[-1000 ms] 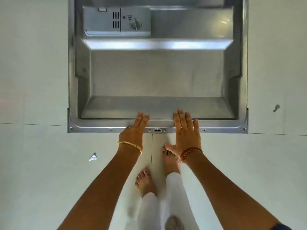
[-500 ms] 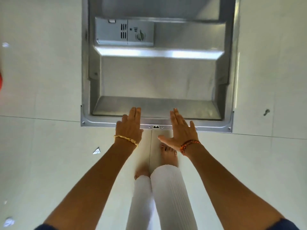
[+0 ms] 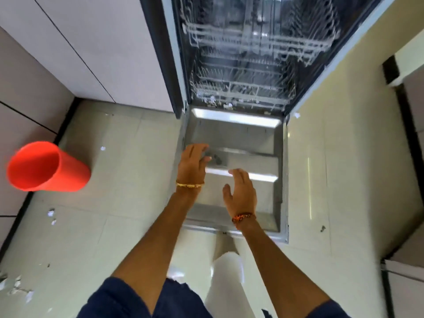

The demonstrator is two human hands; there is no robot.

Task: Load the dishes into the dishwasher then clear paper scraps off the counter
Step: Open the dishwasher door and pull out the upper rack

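Observation:
The dishwasher stands open, its steel door point(image 3: 238, 134) folded down flat over the floor. Wire racks point(image 3: 247, 72) show inside, and no dishes are visible on them. My left hand point(image 3: 192, 164) hovers above the left part of the door with fingers spread and nothing in it. My right hand point(image 3: 241, 191) hangs over the middle of the door, fingers apart and empty. Several white paper scraps point(image 3: 51, 213) lie on the floor tiles at the left, and a few more sit at the front edge of the lower rack point(image 3: 213, 101).
An orange-red bin point(image 3: 43, 167) stands on the floor at the left by the cabinet fronts point(image 3: 96, 47). More paper scraps point(image 3: 18, 285) lie at the lower left. A dark-edged cabinet point(image 3: 403, 65) is on the right. My legs stand just in front of the door's edge.
Both hands left the door's front edge and lifted above it. The view swung up, so the dishwasher's racks, the orange-red bin and the cabinets came into sight.

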